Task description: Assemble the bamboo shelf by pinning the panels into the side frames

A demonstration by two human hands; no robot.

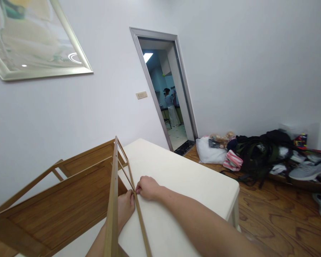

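A brown wooden shelf unit [66, 203] lies on its side on a cream-white table [173, 178]. My left hand [126, 207] reaches in behind the unit's upright post, its fingers closed at the lower wooden rail [142, 225]. Facing it from the other side of that rail is my right hand [147, 188], with curled fingertips pinched close to the rail. Both hands meet near a joint where a thin slat joins the rail. Whatever small thing the right fingertips may hold is hidden.
A doorway [163, 89] opens at the back, with a person [171, 107] standing in the room beyond. Bags, clothes and shoes [310, 169] are piled on the wooden floor [273, 214] to the right. A framed picture [48, 73] hangs at the upper left.
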